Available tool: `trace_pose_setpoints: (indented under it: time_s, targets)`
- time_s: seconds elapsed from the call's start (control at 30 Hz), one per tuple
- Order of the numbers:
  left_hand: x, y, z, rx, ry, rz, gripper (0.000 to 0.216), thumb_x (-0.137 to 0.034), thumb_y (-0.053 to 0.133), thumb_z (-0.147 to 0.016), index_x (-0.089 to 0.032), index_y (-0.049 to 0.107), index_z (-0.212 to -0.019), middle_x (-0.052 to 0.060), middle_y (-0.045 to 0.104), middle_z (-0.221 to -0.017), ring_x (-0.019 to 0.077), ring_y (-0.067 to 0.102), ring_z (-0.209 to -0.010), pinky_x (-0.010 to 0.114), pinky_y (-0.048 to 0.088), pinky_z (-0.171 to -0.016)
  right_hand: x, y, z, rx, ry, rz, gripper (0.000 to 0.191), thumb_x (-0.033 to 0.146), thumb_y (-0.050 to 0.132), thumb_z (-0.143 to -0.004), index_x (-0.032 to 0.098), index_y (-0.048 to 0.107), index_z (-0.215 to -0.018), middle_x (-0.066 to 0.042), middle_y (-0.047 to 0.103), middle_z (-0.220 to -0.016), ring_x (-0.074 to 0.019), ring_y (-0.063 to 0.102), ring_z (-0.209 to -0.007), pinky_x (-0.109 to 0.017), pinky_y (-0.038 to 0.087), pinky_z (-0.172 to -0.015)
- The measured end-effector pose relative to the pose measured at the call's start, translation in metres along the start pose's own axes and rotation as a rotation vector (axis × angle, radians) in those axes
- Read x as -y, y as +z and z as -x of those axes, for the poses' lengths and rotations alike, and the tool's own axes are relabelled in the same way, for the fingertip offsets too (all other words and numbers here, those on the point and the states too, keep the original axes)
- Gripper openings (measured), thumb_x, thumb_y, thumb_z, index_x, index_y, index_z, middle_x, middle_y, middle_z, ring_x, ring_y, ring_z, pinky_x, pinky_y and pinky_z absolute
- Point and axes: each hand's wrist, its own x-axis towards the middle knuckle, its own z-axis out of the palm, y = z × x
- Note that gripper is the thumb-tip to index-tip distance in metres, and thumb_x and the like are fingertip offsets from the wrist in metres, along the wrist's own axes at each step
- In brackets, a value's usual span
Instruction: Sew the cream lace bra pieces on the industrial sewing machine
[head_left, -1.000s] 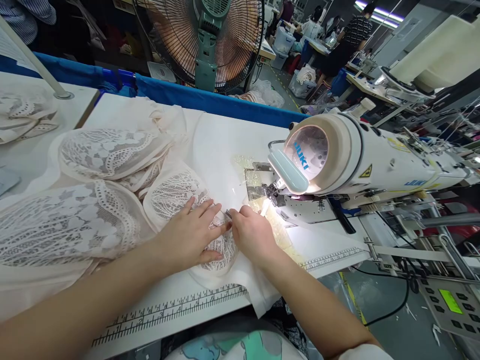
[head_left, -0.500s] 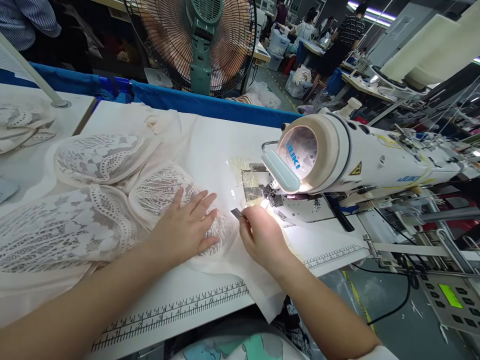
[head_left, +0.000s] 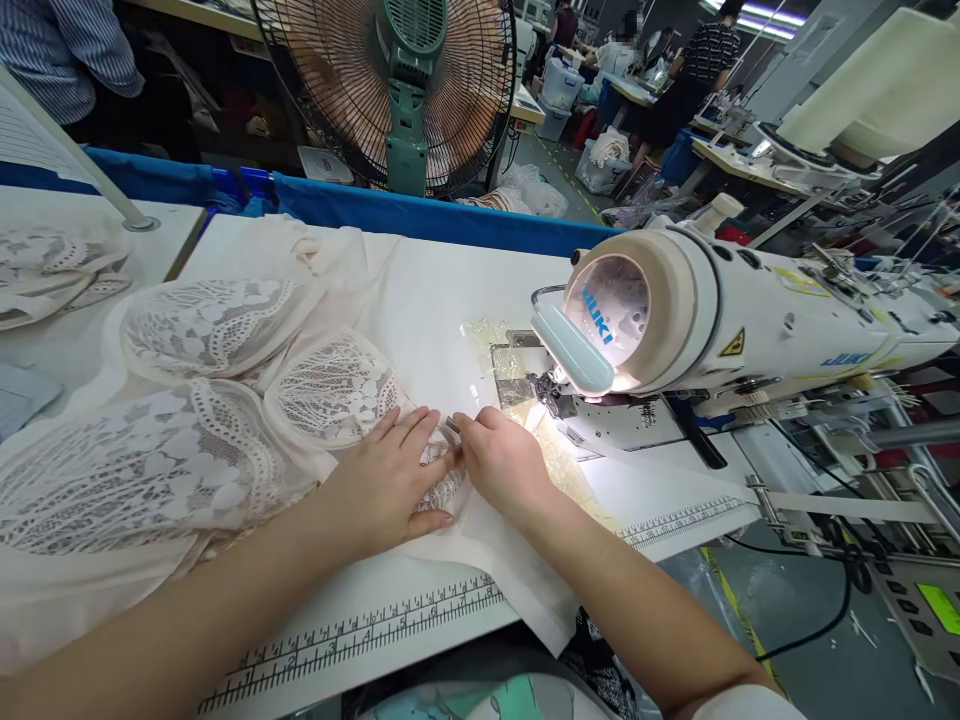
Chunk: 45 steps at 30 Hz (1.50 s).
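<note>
My left hand point(head_left: 390, 485) lies palm down with its fingers stretched out on a cream lace bra cup point(head_left: 448, 488). Pinched in my right hand point(head_left: 506, 465) is a small, flat grey metal tool point(head_left: 452, 424); only its tip shows, so its exact kind is unclear. That tip points left, close to the fingertips of my left hand at the upper edge of the cup. Pale plain fabric point(head_left: 517, 570) runs from under my right hand over the table's front edge. Another lace cup point(head_left: 337, 385) of the bra lies just beyond my left hand.
A JUKI sewing machine point(head_left: 675, 310) stands to the right, its lamp lighting the needle area. More lace bra pieces point(head_left: 150, 470) cover the left of the white table point(head_left: 442, 290). A ruler scale point(head_left: 375, 630) marks the front edge. Behind stands a large fan point(head_left: 405, 110); people work farther back.
My right hand has moved left with the grey tool, from beside the machine's plate to my left fingertips. My left hand stays on the lace. The view has shifted slightly.
</note>
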Motion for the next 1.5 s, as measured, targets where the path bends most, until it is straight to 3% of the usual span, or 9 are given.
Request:
trace_pose_setpoints:
  time_s: [0.13,0.3,0.43,0.53,0.83,1.03,1.27,1.5]
  targets:
    - [0.001,0.000,0.000,-0.001,-0.007,0.043,0.061,-0.059,0.051,-0.084,-0.018,0.057,-0.129,0.026,0.041,-0.142,0.0408,0.036,-0.133,0.057,0.026,-0.108,0.001,0.004,-0.004,-0.027,-0.062,0.064,0.032,0.017,0.045,-0.086,0.022,0.062,-0.112,-0.004,0.056,-0.081,-0.0157,0.052,-0.064,-0.026,0.025,-0.048]
    - [0.001,0.002,-0.001,0.001,-0.007,0.030,0.064,-0.061,0.051,-0.084,-0.020,0.054,-0.132,0.024,0.042,-0.142,0.0401,0.036,-0.133,0.057,0.024,-0.109,-0.002,0.000,-0.001,0.015,-0.135,0.107,0.022,0.010,0.045,-0.082,0.017,0.064,-0.091,-0.005,0.054,-0.077,-0.0152,0.047,-0.061,-0.027,0.025,-0.050]
    - [0.000,0.002,-0.002,0.028,-0.003,-0.008,0.063,-0.060,0.050,-0.084,-0.022,0.051,-0.135,0.025,0.041,-0.142,0.0414,0.036,-0.132,0.057,0.026,-0.107,-0.009,-0.012,0.015,0.135,-0.082,0.165,0.021,0.004,0.047,-0.075,0.016,0.063,-0.082,-0.004,0.050,-0.073,-0.0142,0.037,-0.054,-0.028,0.020,-0.047]
    - [0.000,0.003,-0.002,0.013,-0.016,-0.004,0.061,-0.059,0.053,-0.084,-0.025,0.052,-0.134,0.022,0.043,-0.142,0.0396,0.037,-0.132,0.056,0.025,-0.108,-0.014,-0.019,0.026,0.107,-0.063,0.179,0.021,0.002,0.047,-0.074,0.016,0.062,-0.078,-0.002,0.046,-0.069,-0.0126,0.028,-0.051,-0.027,0.017,-0.046]
    - [-0.003,0.001,-0.003,0.023,-0.053,0.004,0.063,-0.058,0.057,-0.081,-0.025,0.052,-0.134,0.019,0.044,-0.143,0.0398,0.036,-0.133,0.057,0.025,-0.109,-0.009,-0.009,0.014,-0.025,-0.066,0.066,0.017,0.012,0.047,-0.084,0.017,0.063,-0.084,-0.001,0.044,-0.069,-0.0124,0.030,-0.054,-0.025,0.019,-0.046]
    - [-0.003,-0.001,-0.003,0.050,-0.046,-0.020,0.065,-0.058,0.057,-0.082,-0.023,0.050,-0.136,0.022,0.043,-0.142,0.0414,0.037,-0.132,0.057,0.024,-0.109,-0.007,-0.003,0.006,0.002,-0.085,0.091,0.019,0.012,0.046,-0.084,0.017,0.063,-0.091,-0.003,0.051,-0.075,-0.0136,0.038,-0.057,-0.025,0.019,-0.046]
    - [-0.002,0.002,-0.003,0.031,-0.045,-0.014,0.061,-0.060,0.052,-0.084,-0.027,0.050,-0.135,0.020,0.042,-0.144,0.0399,0.036,-0.133,0.056,0.023,-0.109,-0.019,-0.014,0.027,0.117,-0.068,0.171,0.019,0.002,0.049,-0.073,0.015,0.062,-0.075,-0.002,0.046,-0.069,-0.0118,0.026,-0.051,-0.026,0.017,-0.046]
    - [-0.002,0.001,-0.004,0.036,-0.036,-0.060,0.061,-0.060,0.050,-0.085,-0.026,0.049,-0.136,0.025,0.041,-0.142,0.0405,0.037,-0.132,0.057,0.025,-0.109,-0.018,-0.013,0.030,0.004,-0.086,0.141,0.019,0.007,0.045,-0.081,0.014,0.062,-0.078,0.000,0.041,-0.066,-0.0115,0.021,-0.053,-0.025,0.015,-0.047]
